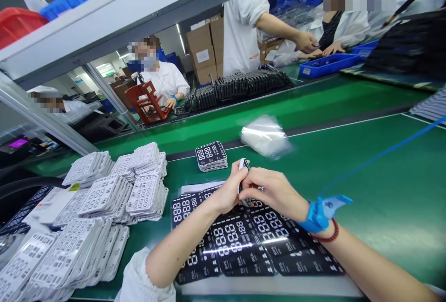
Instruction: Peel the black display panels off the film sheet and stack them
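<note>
Between my hands, above the middle of the work table, is a small white display plate [243, 166] with a dark printed face, tilted nearly edge-on. My left hand [226, 194] pinches it from the left. Closed fingers of my right hand [273, 190] press at its right side and partly hide it. Below both hands lie black film sheets [232, 241] printed with white digits, on pale backing paper. Just beyond my left hand stands a short stack of black-faced display plates [211, 155]. A blue wrist strap [315, 216] circles my right wrist.
Stacks of white plates [104, 195] crowd the left side. A clear plastic bag [266, 135] lies beyond my hands. The strap's blue cord [386, 148] runs to the right. Across the green belt [313, 106] are black parts [240, 86], a blue tray [329, 65] and co-workers.
</note>
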The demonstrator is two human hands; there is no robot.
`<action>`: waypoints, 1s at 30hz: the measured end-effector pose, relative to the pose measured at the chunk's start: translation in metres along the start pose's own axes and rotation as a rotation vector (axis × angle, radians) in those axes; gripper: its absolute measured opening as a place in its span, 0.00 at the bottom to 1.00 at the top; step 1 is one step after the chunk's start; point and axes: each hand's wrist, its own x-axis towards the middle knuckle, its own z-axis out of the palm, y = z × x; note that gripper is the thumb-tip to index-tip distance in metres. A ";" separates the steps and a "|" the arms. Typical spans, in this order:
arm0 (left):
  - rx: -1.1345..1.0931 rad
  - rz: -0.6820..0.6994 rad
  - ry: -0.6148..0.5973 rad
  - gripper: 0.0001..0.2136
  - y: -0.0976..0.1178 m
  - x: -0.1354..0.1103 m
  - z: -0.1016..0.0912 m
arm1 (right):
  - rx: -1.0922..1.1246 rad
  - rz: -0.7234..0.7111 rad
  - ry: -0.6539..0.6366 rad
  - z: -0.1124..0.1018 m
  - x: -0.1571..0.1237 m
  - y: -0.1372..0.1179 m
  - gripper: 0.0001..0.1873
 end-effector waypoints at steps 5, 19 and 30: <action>-0.051 -0.059 0.026 0.24 0.009 0.000 -0.006 | 0.086 0.106 -0.033 -0.001 0.001 0.006 0.17; 0.219 0.328 0.744 0.30 0.056 0.040 -0.089 | 0.754 0.675 0.726 -0.025 0.001 0.057 0.19; 0.865 0.396 0.925 0.30 0.046 0.025 -0.080 | 0.168 0.573 0.789 -0.013 0.005 0.102 0.13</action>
